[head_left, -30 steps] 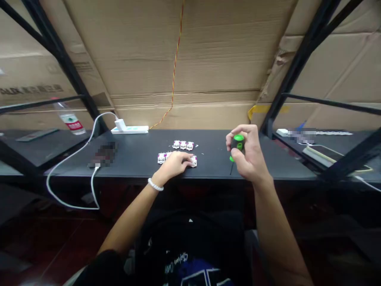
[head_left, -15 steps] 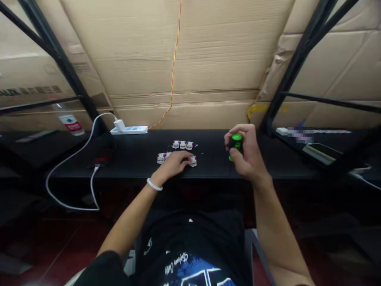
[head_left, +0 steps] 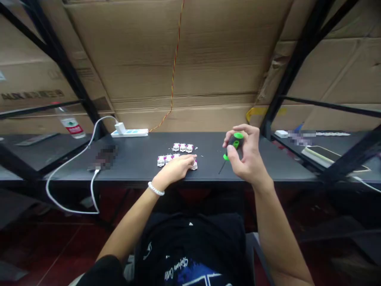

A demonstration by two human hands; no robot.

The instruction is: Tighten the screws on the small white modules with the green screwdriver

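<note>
My left hand [head_left: 178, 168] lies over the right part of a front row of small white-and-purple parts [head_left: 161, 161]. Its fingers stretch out, with the tips at the row's rightmost white piece [head_left: 194, 165]; the pieces under the palm are hidden. Behind it sits a second short row of three similar parts [head_left: 182, 147]. Off to the right, my right hand [head_left: 247, 155] is closed around the black-and-green handle of a screwdriver [head_left: 236, 143]. The screwdriver's thin dark shaft slants down and left, its tip just above or at the black table; which, I cannot tell.
A white power strip [head_left: 131, 133] with a plugged-in charger [head_left: 120, 127] stands at the table's back left. Its white cable [head_left: 67, 159] loops over the front edge. Black frame posts [head_left: 293, 67] rise on both sides. A bottle [head_left: 71, 123] stands left, a phone-like device [head_left: 333, 157] lies right.
My right hand has tilted the screwdriver, so its shaft now shows, pointing down-left. The left fingers have straightened over the rightmost piece. The view has shifted slightly.
</note>
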